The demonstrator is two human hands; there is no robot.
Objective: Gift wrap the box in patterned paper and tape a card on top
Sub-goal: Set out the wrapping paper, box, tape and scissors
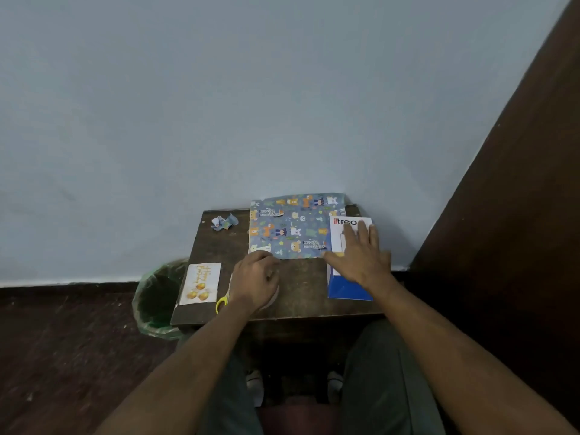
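A sheet of blue patterned paper [288, 227] with cartoon animals lies flat at the back of the small dark table [301, 287]. To its right lies the white and blue box [346, 288], printed "treo". My right hand [361, 257] rests flat on the box with straight, spread fingers. The curled fingers of my left hand [255, 277] sit at the paper's near left corner; whether they pinch it is hidden. A pale round thing [272, 299], perhaps a tape roll, peeks out under that wrist. The birthday card [201, 284] lies at the table's near left.
A yellow scissors handle [221, 303] shows between the card and my left wrist. A crumpled paper scrap [224, 221] lies at the back left. A bin with a green bag [157, 296] stands left of the table. A wall runs behind it, and dark wood rises on the right.
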